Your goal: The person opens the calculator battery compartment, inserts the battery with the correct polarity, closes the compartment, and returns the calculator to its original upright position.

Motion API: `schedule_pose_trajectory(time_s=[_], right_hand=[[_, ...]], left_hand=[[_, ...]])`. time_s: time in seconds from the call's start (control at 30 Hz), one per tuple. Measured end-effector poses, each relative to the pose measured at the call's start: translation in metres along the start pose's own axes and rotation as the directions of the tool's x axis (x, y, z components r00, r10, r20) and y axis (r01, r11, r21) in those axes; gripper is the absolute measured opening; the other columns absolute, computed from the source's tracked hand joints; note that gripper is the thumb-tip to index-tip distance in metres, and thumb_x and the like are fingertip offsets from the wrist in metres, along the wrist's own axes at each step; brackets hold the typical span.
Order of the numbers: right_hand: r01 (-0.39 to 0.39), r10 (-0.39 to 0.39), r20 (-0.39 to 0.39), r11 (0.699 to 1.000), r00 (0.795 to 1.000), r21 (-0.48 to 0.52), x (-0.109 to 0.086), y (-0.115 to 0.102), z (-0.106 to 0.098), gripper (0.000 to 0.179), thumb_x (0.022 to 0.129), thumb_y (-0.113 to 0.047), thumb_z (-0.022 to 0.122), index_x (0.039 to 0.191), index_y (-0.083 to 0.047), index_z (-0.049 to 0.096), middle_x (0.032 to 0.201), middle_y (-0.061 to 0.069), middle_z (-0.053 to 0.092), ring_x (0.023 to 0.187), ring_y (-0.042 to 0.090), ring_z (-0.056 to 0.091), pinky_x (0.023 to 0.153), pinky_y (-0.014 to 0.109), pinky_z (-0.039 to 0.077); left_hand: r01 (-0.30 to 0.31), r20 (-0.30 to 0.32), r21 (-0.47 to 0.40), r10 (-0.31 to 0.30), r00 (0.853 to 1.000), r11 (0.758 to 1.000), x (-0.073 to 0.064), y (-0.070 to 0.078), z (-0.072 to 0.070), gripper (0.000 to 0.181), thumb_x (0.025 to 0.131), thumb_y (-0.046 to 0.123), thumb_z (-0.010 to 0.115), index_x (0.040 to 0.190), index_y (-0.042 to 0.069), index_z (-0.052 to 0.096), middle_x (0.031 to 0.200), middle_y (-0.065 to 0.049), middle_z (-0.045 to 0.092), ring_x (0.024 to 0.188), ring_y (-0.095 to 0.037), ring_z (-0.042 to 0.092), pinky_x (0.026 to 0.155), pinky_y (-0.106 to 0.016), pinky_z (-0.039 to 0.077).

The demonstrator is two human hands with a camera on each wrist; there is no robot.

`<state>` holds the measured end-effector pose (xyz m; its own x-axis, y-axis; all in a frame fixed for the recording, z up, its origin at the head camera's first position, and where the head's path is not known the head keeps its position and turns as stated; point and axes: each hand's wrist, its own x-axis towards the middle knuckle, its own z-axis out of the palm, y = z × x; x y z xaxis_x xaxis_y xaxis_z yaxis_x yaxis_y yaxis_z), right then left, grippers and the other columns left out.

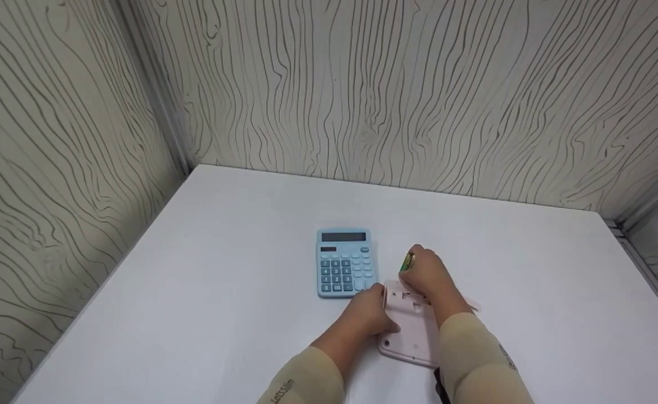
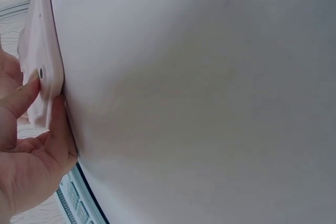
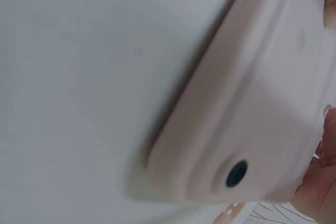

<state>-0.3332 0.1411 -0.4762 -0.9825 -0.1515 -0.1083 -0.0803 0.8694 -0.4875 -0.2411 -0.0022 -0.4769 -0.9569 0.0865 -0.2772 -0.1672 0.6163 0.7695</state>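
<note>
A pink calculator [image 1: 410,342] lies face down, its back showing an open battery compartment [image 1: 405,297] at the far end. My left hand [image 1: 369,311] grips its left edge, thumb [image 2: 26,94] on the back near a dark round foot and fingers at the side. Over the compartment, my right hand [image 1: 427,273] pinches a green battery [image 1: 407,262] that sticks up past the fingertips. In the right wrist view the calculator's back [image 3: 273,108] fills much of the frame, and the battery is hidden there.
A blue calculator [image 1: 346,262] lies face up just beyond my left hand, close to the pink one. A flat pink piece [image 1: 474,304] shows partly behind my right wrist. Patterned panels [image 1: 334,90] stand along the back and left of the white table [image 1: 211,269].
</note>
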Motion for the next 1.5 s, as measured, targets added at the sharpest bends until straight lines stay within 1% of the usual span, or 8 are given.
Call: schedule_pose_trajectory(time_s=[0.2,0.4,0.53,0.8,0.9,1.07,1.33,1.5], right_hand=[[-0.001,0.001,-0.003,0.999,1.0,0.041,-0.005,0.0,-0.008,0.05,0.082,-0.017,0.066,0.124,-0.002,0.043,0.102,0.014,0.059,0.091,0.026,0.056,0.078,0.041,0.047],[0.017,-0.018,0.002,0.994,1.0,0.106,-0.011,-0.004,-0.019,0.052,0.083,-0.016,0.065,0.128,-0.003,0.04,0.102,0.014,0.058,0.09,0.025,0.057,0.077,0.04,0.048],[0.041,-0.04,-0.008,0.988,0.999,0.15,-0.014,-0.006,-0.023,0.053,0.082,-0.016,0.067,0.126,-0.002,0.041,0.102,0.013,0.059,0.088,0.023,0.058,0.075,0.038,0.049],[0.036,-0.034,-0.009,0.965,0.999,0.261,-0.021,-0.007,-0.027,0.052,0.08,-0.014,0.068,0.125,-0.005,0.044,0.098,0.008,0.059,0.085,0.019,0.057,0.07,0.03,0.048],[0.034,-0.038,0.005,0.932,0.999,0.36,-0.025,-0.008,-0.029,0.053,0.08,-0.01,0.068,0.127,-0.005,0.043,0.098,0.008,0.059,0.085,0.018,0.057,0.07,0.029,0.047],[0.005,-0.025,0.03,0.843,0.999,0.539,-0.031,-0.008,-0.029,0.058,0.079,-0.007,0.068,0.13,-0.007,0.04,0.099,0.012,0.059,0.086,0.018,0.06,0.076,0.031,0.048],[0.009,-0.054,0.043,0.718,0.998,0.696,-0.034,0.0,-0.025,0.058,0.082,0.004,0.059,0.133,-0.004,0.032,0.106,0.021,0.055,0.093,0.021,0.061,0.084,0.03,0.049],[-0.038,-0.027,0.077,0.68,0.997,0.732,-0.036,0.002,-0.023,0.061,0.082,0.003,0.058,0.136,-0.005,0.03,0.109,0.021,0.054,0.095,0.022,0.06,0.084,0.031,0.048]], left_hand=[[0.015,0.002,-0.004,-0.015,1.0,1.0,0.0,0.0,0.001,0.07,0.059,0.016,0.085,0.12,0.009,0.052,0.109,-0.004,0.06,0.097,-0.019,0.056,0.091,-0.034,0.045],[0.058,0.01,-0.021,-0.058,0.998,0.998,-0.001,0.002,0.002,0.075,0.06,0.016,0.085,0.125,0.009,0.049,0.115,-0.006,0.058,0.102,-0.02,0.055,0.093,-0.036,0.044],[0.05,0.013,-0.016,-0.05,0.999,0.999,-0.001,0.002,0.002,0.076,0.06,0.017,0.085,0.127,0.009,0.048,0.118,-0.007,0.057,0.108,-0.023,0.053,0.095,-0.037,0.042],[0.038,0.011,0.02,-0.038,0.999,0.999,-0.001,0.002,0.002,0.077,0.061,0.019,0.085,0.127,0.007,0.047,0.119,-0.009,0.056,0.107,-0.022,0.053,0.096,-0.037,0.042],[0.049,0.013,0.025,-0.049,0.999,0.998,0.0,0.002,0.003,0.08,0.061,0.019,0.085,0.129,0.007,0.045,0.121,-0.009,0.055,0.107,-0.021,0.053,0.097,-0.038,0.041],[0.058,0.022,0.005,-0.058,0.998,0.998,0.002,0.0,0.004,0.085,0.061,0.019,0.085,0.133,0.007,0.042,0.127,-0.01,0.052,0.111,-0.022,0.051,0.098,-0.038,0.039],[0.064,0.024,-0.013,-0.063,0.998,0.998,0.001,0.002,0.004,0.082,0.063,0.018,0.084,0.133,0.008,0.043,0.126,-0.01,0.053,0.112,-0.023,0.05,0.099,-0.038,0.038],[0.06,0.026,-0.011,-0.06,0.998,0.998,-0.001,0.003,0.003,0.081,0.063,0.017,0.083,0.133,0.007,0.043,0.125,-0.009,0.053,0.109,-0.021,0.051,0.1,-0.038,0.038]])
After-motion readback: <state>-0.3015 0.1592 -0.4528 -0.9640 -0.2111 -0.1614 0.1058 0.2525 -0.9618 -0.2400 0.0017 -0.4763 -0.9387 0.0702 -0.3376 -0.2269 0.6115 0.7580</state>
